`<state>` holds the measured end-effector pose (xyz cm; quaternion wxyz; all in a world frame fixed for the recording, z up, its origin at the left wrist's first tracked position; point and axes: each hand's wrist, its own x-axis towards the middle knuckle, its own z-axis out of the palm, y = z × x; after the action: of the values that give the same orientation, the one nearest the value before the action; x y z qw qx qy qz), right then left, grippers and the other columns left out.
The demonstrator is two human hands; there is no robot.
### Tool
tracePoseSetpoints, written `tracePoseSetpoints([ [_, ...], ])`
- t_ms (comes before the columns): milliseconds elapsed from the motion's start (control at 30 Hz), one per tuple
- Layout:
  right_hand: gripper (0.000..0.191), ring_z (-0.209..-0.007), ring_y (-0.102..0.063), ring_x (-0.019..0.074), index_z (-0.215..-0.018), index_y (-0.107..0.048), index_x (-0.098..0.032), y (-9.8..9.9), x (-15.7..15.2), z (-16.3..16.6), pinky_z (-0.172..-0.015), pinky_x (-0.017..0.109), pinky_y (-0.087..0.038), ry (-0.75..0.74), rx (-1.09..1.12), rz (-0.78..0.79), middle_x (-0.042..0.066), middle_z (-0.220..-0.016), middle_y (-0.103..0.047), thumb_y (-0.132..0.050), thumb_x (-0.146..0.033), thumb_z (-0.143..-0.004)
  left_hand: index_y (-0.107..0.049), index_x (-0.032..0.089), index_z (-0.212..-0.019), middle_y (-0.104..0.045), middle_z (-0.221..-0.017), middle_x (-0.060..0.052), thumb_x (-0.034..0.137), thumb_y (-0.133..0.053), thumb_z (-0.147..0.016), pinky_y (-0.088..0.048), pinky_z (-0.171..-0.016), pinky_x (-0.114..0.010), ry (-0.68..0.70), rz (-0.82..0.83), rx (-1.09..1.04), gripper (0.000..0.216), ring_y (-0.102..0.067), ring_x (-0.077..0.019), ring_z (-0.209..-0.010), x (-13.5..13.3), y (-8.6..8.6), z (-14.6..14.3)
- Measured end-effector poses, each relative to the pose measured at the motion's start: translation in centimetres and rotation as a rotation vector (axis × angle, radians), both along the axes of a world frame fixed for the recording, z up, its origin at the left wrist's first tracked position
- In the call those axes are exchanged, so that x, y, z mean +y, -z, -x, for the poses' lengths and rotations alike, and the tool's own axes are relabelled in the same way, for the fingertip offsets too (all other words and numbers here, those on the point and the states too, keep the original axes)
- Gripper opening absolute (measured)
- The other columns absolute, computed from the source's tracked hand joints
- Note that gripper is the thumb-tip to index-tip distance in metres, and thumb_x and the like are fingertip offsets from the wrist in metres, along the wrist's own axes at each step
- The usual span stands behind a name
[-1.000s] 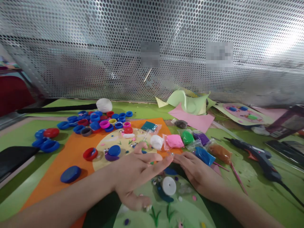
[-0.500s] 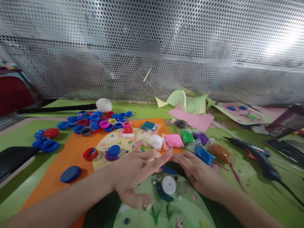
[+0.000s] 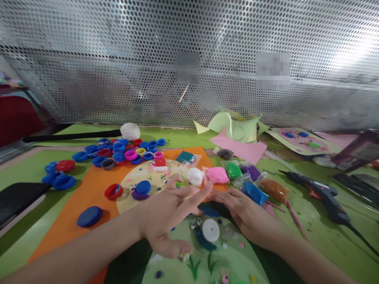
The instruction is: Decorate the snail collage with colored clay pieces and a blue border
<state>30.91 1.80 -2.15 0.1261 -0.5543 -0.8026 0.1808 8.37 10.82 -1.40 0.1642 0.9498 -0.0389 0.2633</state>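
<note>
My left hand (image 3: 171, 215) hovers palm-up over the green craft sheet (image 3: 237, 264), fingers stretched out and holding nothing. My right hand (image 3: 242, 215) lies flat beside it, palm down, fingers spread toward the left fingertips. Just below both hands sits a white bottle cap (image 3: 210, 230) on a blue clay shape. Beyond the fingertips lie clay packets: white (image 3: 195, 176), pink (image 3: 218, 174), green (image 3: 233, 170), purple (image 3: 251, 172), blue (image 3: 252, 193) and brown (image 3: 274, 189).
Several blue, red and pink bottle caps (image 3: 118, 152) are scattered on the orange sheet (image 3: 89, 189) at left. A black glue gun (image 3: 321, 194) lies at right. Paper scraps (image 3: 239, 136) and a perforated metal screen (image 3: 189, 59) stand behind. A black object (image 3: 14, 197) sits at far left.
My left hand has drifted slightly up and away, fingertips now nearer the white clay packet. My right hand has barely moved.
</note>
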Motion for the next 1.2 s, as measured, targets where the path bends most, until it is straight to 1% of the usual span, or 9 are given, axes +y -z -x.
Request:
tracePoseSetpoints([
  [133,0.061,-0.109,-0.051,0.0217,-0.133,-0.041,-0.016,0.06,-0.04,0.02,-0.093,0.039,-0.044,0.012,-0.008,0.012,0.012,-0.118,-0.054,-0.035,0.003,-0.076,0.003,0.011,-0.144,-0.070,-0.087,-0.011,0.066,-0.031,-0.081,-0.040,-0.071,-0.043,-0.015,0.047,0.014,0.090,-0.060,-0.0310,-0.085,0.05,0.19,0.14],
  [300,0.059,-0.113,-0.047,0.0241,-0.131,-0.044,-0.014,0.17,0.22,-0.03,-0.093,0.040,-0.044,0.004,-0.037,0.022,0.014,-0.118,-0.054,-0.036,0.002,-0.075,0.000,0.011,-0.144,-0.069,-0.079,-0.007,0.066,-0.025,-0.083,-0.036,-0.081,-0.048,-0.035,0.057,-0.030,0.086,-0.060,-0.0295,-0.078,-0.01,0.09,0.07],
  [400,0.060,-0.112,-0.048,0.0234,-0.131,-0.043,-0.014,0.18,0.31,0.00,-0.093,0.039,-0.043,0.008,-0.034,0.031,0.013,-0.119,-0.054,-0.035,0.003,-0.074,-0.001,0.010,-0.143,-0.069,-0.078,-0.007,0.064,-0.023,-0.085,-0.036,-0.082,-0.049,-0.044,0.056,-0.056,0.083,-0.059,-0.0276,-0.074,-0.07,-0.05,0.03],
  [600,0.057,-0.107,-0.051,0.0229,-0.132,-0.042,-0.013,0.18,0.13,0.04,-0.091,0.039,-0.045,0.008,-0.015,0.010,0.014,-0.116,-0.054,-0.034,0.001,-0.078,-0.005,0.008,-0.143,-0.066,-0.071,-0.005,0.064,-0.024,-0.085,-0.039,-0.078,-0.044,-0.042,0.079,-0.080,0.084,-0.058,-0.0263,-0.072,-0.15,0.10,0.18],
  [767,0.056,-0.107,-0.050,0.0224,-0.130,-0.044,-0.014,0.49,0.17,-0.07,-0.091,0.038,-0.044,-0.006,-0.009,-0.015,0.013,-0.113,-0.055,-0.034,0.002,-0.077,-0.008,0.010,-0.144,-0.062,-0.067,-0.004,0.063,-0.027,-0.085,-0.042,-0.068,-0.038,-0.038,0.107,-0.100,0.081,-0.057,-0.0244,-0.068,-0.13,0.23,0.26],
  [900,0.056,-0.106,-0.051,0.0222,-0.131,-0.043,-0.014,0.62,0.21,-0.10,-0.091,0.038,-0.045,-0.002,-0.004,-0.026,0.013,-0.112,-0.055,-0.035,0.002,-0.078,-0.008,0.011,-0.144,-0.062,-0.065,-0.003,0.061,-0.027,-0.086,-0.042,-0.068,-0.040,-0.066,0.145,-0.118,0.079,-0.055,-0.0242,-0.065,-0.12,0.06,0.41],
  [967,0.057,-0.105,-0.051,0.0221,-0.132,-0.041,-0.015,0.48,0.21,-0.03,-0.090,0.038,-0.045,0.001,-0.009,-0.019,0.013,-0.112,-0.055,-0.034,0.001,-0.078,-0.004,0.011,-0.144,-0.065,-0.068,-0.004,0.058,-0.030,-0.086,-0.040,-0.069,-0.042,-0.091,0.134,-0.134,0.079,-0.056,-0.0257,-0.066,-0.07,-0.03,0.46],
  [1067,0.058,-0.103,-0.052,0.0221,-0.133,-0.041,-0.016,0.10,0.20,0.11,-0.088,0.037,-0.046,0.016,-0.030,0.001,0.013,-0.112,-0.056,-0.034,0.001,-0.078,0.002,0.011,-0.144,-0.069,-0.078,-0.007,0.056,-0.032,-0.086,-0.037,-0.076,-0.048,-0.101,0.059,-0.105,0.081,-0.059,-0.0311,-0.080,0.07,-0.05,0.51],
  [1200,0.060,-0.106,-0.052,0.0220,-0.134,-0.041,-0.015,-0.18,0.12,0.18,-0.089,0.037,-0.046,0.014,-0.027,0.020,0.013,-0.115,-0.055,-0.035,0.003,-0.077,-0.003,0.012,-0.144,-0.070,-0.083,-0.008,0.052,-0.030,-0.086,-0.036,-0.082,-0.050,-0.076,-0.018,-0.054,0.076,-0.060,-0.0326,-0.089,0.23,0.16,0.57],
])
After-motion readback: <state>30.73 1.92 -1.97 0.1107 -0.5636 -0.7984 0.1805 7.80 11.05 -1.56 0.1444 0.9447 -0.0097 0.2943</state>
